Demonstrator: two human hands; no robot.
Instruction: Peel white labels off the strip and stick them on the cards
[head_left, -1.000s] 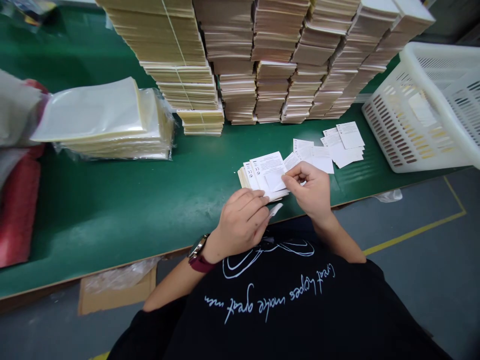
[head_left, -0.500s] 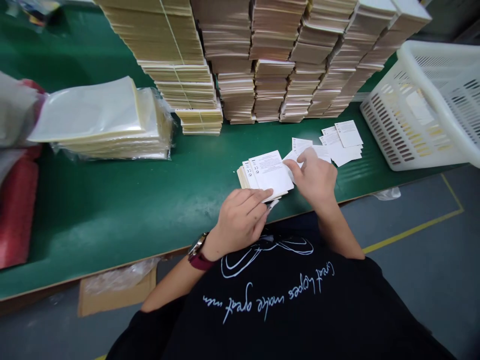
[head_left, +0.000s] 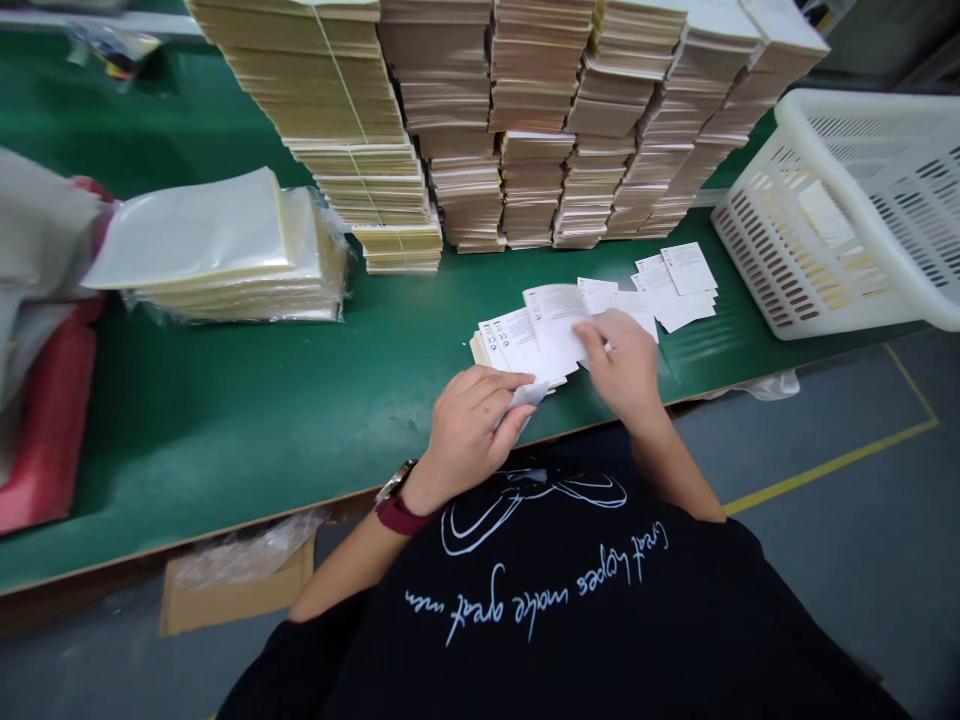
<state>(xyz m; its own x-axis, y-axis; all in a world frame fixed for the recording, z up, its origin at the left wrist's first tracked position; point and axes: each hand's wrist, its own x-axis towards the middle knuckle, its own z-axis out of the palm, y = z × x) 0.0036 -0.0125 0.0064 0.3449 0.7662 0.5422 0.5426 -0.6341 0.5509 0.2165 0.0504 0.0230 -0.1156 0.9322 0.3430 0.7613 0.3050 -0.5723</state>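
Note:
A small pile of printed white cards (head_left: 517, 340) lies fanned on the green table near its front edge. My right hand (head_left: 622, 360) is closed in a pinch on the right edge of a printed card (head_left: 553, 315), which is raised over the pile and slightly blurred. My left hand (head_left: 480, 415) rests at the pile's near edge, index fingertip against the cards. Between its thumb and fingers is a thin whitish slip (head_left: 529, 394), whose kind I cannot make out. More loose printed cards (head_left: 688, 268) lie overlapping beyond my right hand.
Tall stacks of cards (head_left: 442, 90) stand along the back. At the left lies a wrapped pile of clear plastic sleeves (head_left: 202, 230), beside a red object (head_left: 52, 420). A white plastic basket (head_left: 787, 250) stands at the right end of the green table (head_left: 300, 420).
My right hand has taken hold of a card and lifted it at the pile's right side. The whitish slip in my left hand shows more now. The view has shifted slightly.

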